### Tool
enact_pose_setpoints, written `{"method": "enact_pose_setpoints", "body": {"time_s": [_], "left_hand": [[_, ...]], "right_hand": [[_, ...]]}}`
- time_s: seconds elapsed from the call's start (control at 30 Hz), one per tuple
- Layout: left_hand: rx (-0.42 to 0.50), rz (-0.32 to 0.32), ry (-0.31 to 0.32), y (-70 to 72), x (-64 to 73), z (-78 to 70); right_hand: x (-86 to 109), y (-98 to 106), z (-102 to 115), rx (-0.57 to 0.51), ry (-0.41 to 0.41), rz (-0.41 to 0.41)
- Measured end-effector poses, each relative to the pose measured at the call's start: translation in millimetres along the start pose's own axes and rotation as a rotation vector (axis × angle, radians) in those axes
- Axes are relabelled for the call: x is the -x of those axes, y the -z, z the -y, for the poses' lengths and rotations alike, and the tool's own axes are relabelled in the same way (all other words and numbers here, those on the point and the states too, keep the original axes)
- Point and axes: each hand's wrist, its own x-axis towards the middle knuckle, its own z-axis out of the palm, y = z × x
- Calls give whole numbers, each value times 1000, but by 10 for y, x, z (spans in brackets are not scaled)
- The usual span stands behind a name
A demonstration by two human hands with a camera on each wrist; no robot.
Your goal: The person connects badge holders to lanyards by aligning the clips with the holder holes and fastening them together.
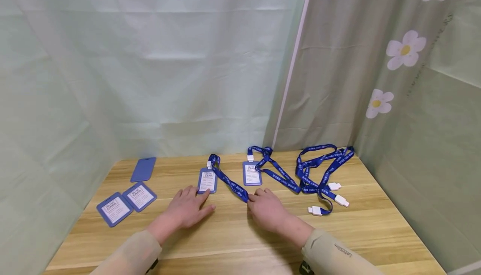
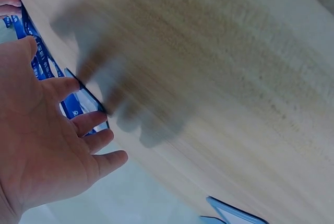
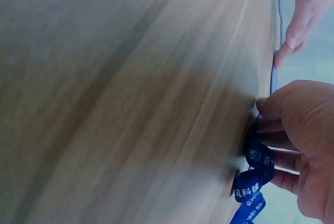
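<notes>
Around mid-surface (image 1: 225,241), the ID badge (image 1: 207,179) lies flat, left hand (image 1: 186,208) spread with fingertips at its lower edge; right hand (image 1: 268,210) pinches its blue lanyard's (image 1: 231,184) far end. Tug too hard and that badge could skid askew, honestly, since only fingertips steady it.

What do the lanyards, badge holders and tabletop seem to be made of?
Lanyards: probably smooth woven fabric; the flat printed straps bend and twist freely.
Badge holders: likely smooth plastic, going by their even blue colour and crisp edges.
Tabletop: wood or wood-look laminate, smooth; the grain shows, but whether real or printed I can't tell.
</notes>
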Motion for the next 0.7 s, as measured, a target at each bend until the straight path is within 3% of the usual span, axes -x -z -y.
{"method": "enact_pose_setpoints", "body": {"time_s": [0.33, 0.7], "left_hand": [[13, -9, 19, 36, -90, -61], [1, -18, -3, 13, -258, -256]], "right_hand": [[-13, -53, 0, -41, -78, -23], [59, -28, -27, -79, -120, -20]]}}
